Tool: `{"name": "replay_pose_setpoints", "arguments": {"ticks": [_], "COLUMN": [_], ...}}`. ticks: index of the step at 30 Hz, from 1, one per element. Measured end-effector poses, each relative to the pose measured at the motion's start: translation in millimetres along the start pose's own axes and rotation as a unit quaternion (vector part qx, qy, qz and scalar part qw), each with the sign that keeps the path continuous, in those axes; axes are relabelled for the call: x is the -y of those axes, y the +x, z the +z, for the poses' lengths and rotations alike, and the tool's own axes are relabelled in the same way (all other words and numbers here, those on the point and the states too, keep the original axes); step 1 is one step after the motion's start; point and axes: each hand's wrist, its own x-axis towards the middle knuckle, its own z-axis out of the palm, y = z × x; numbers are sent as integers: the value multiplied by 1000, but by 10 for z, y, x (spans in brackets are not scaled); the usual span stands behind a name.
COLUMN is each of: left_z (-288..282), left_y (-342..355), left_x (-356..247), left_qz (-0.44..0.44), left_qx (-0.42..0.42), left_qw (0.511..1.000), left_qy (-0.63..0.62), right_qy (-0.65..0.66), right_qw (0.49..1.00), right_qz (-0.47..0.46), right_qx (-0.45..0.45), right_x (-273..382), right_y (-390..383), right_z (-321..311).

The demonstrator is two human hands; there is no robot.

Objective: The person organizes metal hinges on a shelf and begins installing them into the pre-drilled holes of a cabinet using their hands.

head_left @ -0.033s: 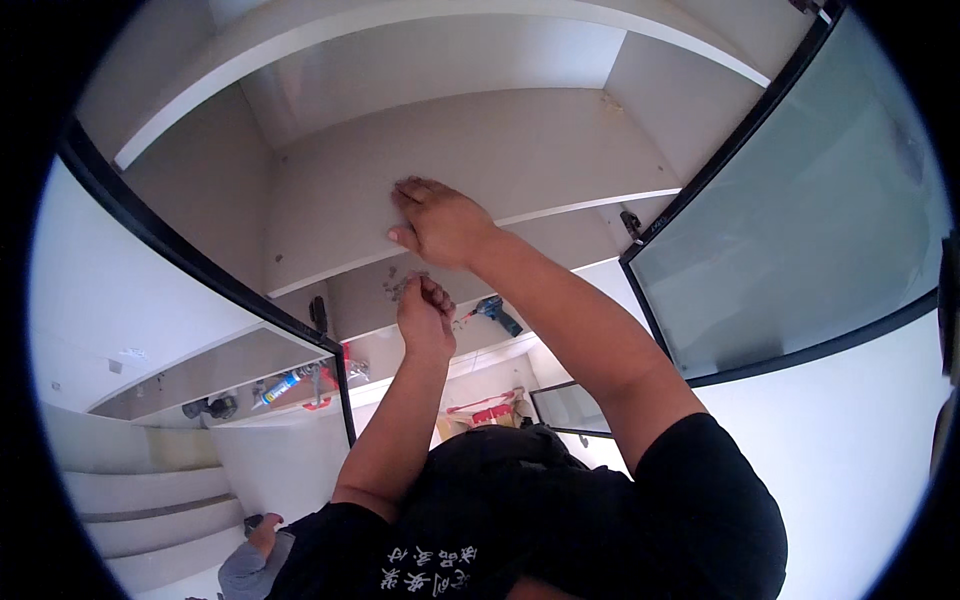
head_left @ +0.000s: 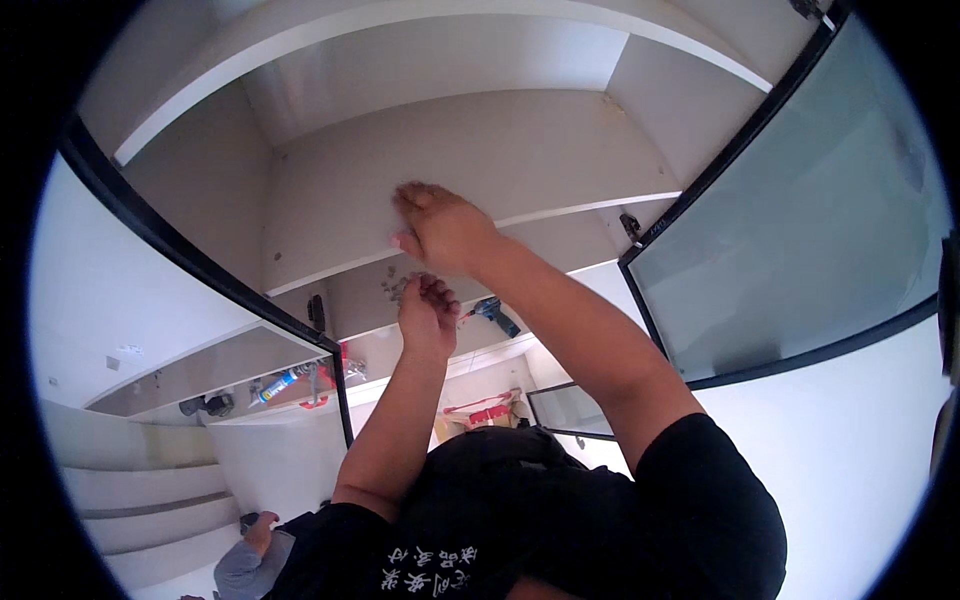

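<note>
My right hand (head_left: 445, 225) reaches over the front edge of a cabinet shelf (head_left: 520, 145), its fingers stretched out along the board and slightly blurred; nothing shows in it. Just below that edge, my left hand (head_left: 428, 310) is turned palm up with its fingers curled in. Whatever lies inside the curl, if anything, cannot be made out. Beside its fingertips, several small grey hardware pieces (head_left: 391, 283) lie scattered on the lower shelf (head_left: 350, 298). A blue and black cordless drill (head_left: 496, 315) lies to the right of this hand, close to my right forearm.
Black-framed glass doors stand open at the right (head_left: 790, 250) and left (head_left: 200, 260). Dark hinges (head_left: 630, 226) show beside the shelves. A blue and white sealant tube (head_left: 279, 385) lies at lower left among tools. Another person's sleeve (head_left: 255, 565) appears at the bottom left.
My right hand has shifted slightly at the shelf edge and is more blurred. The fingers of my left hand have loosened a little. The small pieces and the drill stay put.
</note>
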Motion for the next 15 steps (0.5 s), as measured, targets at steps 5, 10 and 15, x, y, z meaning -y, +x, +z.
{"name": "replay_pose_setpoints", "arguments": {"ticks": [5,10,15], "left_z": [880,761,-155], "left_y": [-95,-56,-213], "left_x": [-150,-3,223], "left_qz": [-44,-22,-24], "left_qx": [17,-5,-256], "left_qw": [991,996,958], "left_qy": [-122,-82,-123], "right_qy": [28,146,237], "right_qw": [998,984,969], "right_qz": [-56,-103,76], "right_qx": [-2,-16,-2], "right_x": [231,198,-797], "right_y": [-576,-1015,-1963], "right_z": [-212,-387,306]}}
